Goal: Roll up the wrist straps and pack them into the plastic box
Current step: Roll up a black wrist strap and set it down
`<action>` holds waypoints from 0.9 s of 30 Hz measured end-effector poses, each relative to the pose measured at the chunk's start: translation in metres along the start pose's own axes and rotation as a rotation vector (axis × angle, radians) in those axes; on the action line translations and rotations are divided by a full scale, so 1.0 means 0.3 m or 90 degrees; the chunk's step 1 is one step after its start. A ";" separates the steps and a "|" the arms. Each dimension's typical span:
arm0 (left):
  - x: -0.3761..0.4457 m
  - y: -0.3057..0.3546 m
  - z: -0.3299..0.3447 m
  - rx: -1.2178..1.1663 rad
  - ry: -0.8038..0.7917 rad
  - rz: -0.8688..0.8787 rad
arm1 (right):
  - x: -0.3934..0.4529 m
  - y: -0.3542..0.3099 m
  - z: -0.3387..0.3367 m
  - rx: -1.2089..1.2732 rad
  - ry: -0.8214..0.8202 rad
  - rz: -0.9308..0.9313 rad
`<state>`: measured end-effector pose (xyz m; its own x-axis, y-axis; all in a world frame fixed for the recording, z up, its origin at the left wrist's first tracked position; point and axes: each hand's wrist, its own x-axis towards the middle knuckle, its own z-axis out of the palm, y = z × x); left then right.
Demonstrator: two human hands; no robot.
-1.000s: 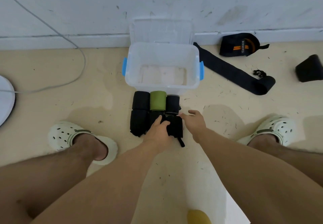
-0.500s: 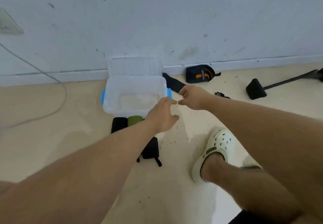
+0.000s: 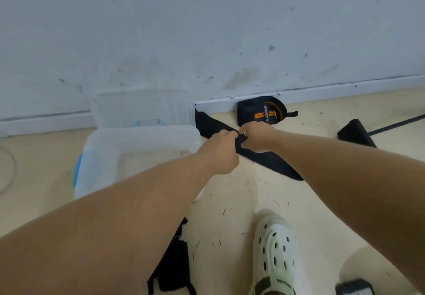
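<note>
At centre frame we see our left hand [image 3: 220, 152] and right hand [image 3: 257, 137] both pinching the long flat black wrist strap [image 3: 264, 159] lying unrolled on the beige floor [image 3: 230, 202], just right of the open clear plastic box [image 3: 138, 147].

I am seeing a beige floor [image 3: 230, 202], flecked with dark debris, carrying everything. An open clear plastic box [image 3: 110, 156] is sitting at left near the wall. A flat black strap [image 3: 264, 159] is lying beside it. A rolled black strap with orange stripes [image 3: 262, 110] is resting against the baseboard. A white clog [image 3: 273, 251] is standing nearer me.
</note>
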<state>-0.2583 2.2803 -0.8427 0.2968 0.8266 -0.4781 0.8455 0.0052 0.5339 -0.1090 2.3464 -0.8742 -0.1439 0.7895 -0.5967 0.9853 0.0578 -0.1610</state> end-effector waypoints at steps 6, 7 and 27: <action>0.171 -0.031 0.034 -0.060 0.036 -0.034 | 0.215 0.043 0.187 0.115 0.029 0.063; 0.182 -0.032 0.036 -0.066 0.046 -0.037 | 0.215 0.042 0.216 0.105 0.029 0.070; 0.147 -0.120 0.015 -0.128 0.102 -0.004 | 0.281 0.013 0.274 -0.343 0.160 -0.041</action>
<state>-0.2737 2.3141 -0.8864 0.2034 0.9051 -0.3735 0.7377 0.1092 0.6662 -0.1250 2.3630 -0.9897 -0.2431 0.8906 -0.3844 0.8926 0.3605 0.2706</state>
